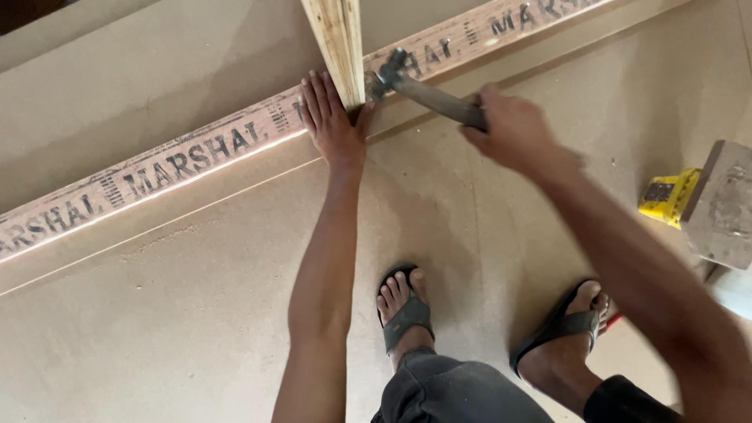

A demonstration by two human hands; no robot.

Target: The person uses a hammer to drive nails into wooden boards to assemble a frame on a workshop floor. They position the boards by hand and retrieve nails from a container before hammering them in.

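A carpentry workshop: broad board sheets (196, 313) underfoot, a plywood strip (157, 176), a hammer (423, 90).

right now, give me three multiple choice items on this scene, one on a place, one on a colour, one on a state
1. Where does the left hand rest?
A. flat by the base of the upright plywood strip
B. on the yellow tool
C. on a sandal

2. What colour is the tool lying at the right edge?
A. red
B. yellow
C. blue

3. How is the hammer held?
A. it lies loose on the board
B. both hands hold it
C. the right hand grips its handle, head at the strip

Answers: 1 A, the fingers lie spread against the strip's foot on the long printed board. 2 B, its body is plainly yellow. 3 C, only the right hand closes around the handle.
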